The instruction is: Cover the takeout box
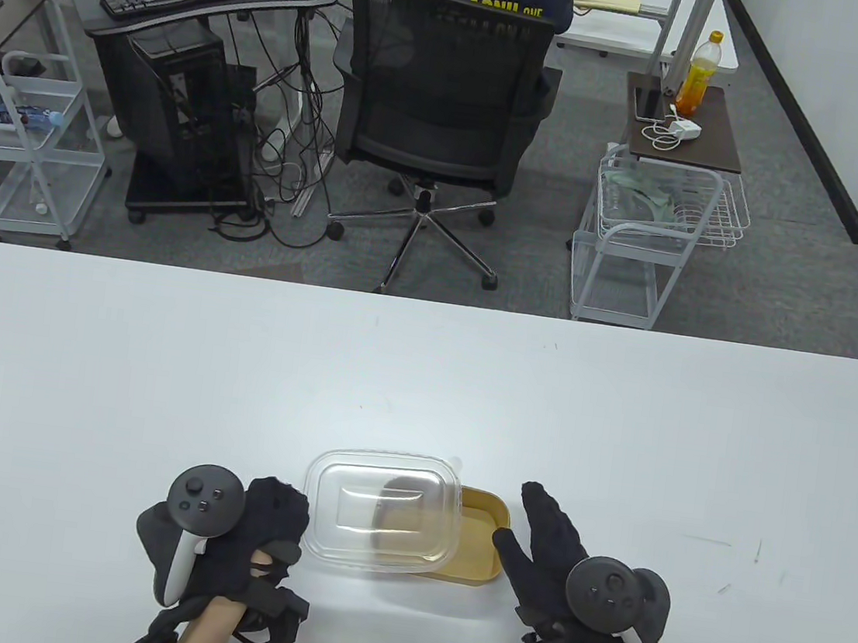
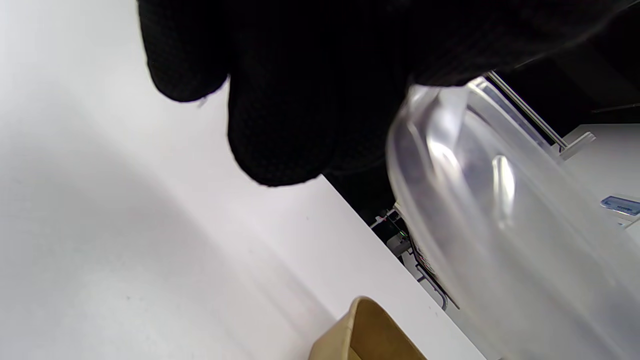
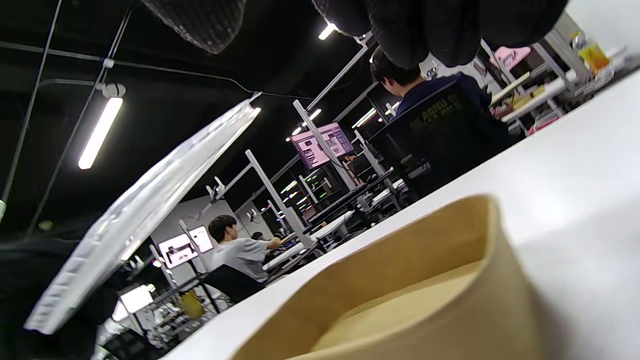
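- The tan takeout box (image 1: pixel 479 535) sits on the white table (image 1: pixel 421 383) near its front edge, between the two hands; the clear plastic lid (image 1: pixel 382 515) hangs over its left part, offset to the left, so the box's right end is uncovered
- The left hand (image 1: pixel 259 531) grips the lid by its left edge; the right hand (image 1: pixel 553 552) is apart from the box's right end, fingers spread wide and holding nothing
- Risk, as I judge it: the lid is held from one side only and is off-centre, so it could come down with one rim inside the box wall rather than over it; pressing then would buckle the thin plastic or push the light box across the table, since the right hand is not bracing it
- The right wrist view shows what the table view hides: the lid (image 3: pixel 145 210) is steeply tilted, well above the box rim (image 3: pixel 400 245), not resting on it
- The left wrist view shows gloved fingers (image 2: pixel 280 130) at the lid's edge (image 2: pixel 480 190), and a corner of the box (image 2: pixel 365 330) below; exact finger placement I cannot tell
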### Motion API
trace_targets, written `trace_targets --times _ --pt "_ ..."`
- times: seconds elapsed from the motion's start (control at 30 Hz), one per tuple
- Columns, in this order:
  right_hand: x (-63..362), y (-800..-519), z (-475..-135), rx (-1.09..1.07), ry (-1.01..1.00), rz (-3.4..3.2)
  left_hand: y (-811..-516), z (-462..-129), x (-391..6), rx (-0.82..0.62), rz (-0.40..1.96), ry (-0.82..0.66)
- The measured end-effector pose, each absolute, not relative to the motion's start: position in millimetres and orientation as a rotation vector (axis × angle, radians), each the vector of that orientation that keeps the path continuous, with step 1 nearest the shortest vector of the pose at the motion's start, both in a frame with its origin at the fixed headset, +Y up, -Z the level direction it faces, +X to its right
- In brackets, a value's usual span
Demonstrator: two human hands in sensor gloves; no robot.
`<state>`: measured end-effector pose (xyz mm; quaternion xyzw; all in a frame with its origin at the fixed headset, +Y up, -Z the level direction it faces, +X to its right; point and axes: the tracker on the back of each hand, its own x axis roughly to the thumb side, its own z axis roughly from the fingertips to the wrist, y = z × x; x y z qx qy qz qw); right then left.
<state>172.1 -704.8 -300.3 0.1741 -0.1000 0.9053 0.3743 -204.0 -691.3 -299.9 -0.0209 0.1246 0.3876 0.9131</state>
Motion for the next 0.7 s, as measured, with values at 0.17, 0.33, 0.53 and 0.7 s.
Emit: trace_targets --times 0.17,0.33,0.53,0.7 --pt "163.5 -708.6 -303.0 0.409 -0.158 2.196 -696.8 -301.8 -192.0 -0.085 0.78 0.214" --pt "161.2 -712.4 -305.6 0.363 -0.134 2.164 -699.4 -302.6 -185.9 -0.108 0.792 0.192" --pt "165.5 -716.5 -309.4 0.314 -0.093 2.092 -702.4 -302.3 -181.4 -0.133 0.797 0.178" --pt "170.4 -719.0 -313.7 0.292 -0.02 1.984 -703.9 -302.1 -180.2 -0.142 0.786 0.176"
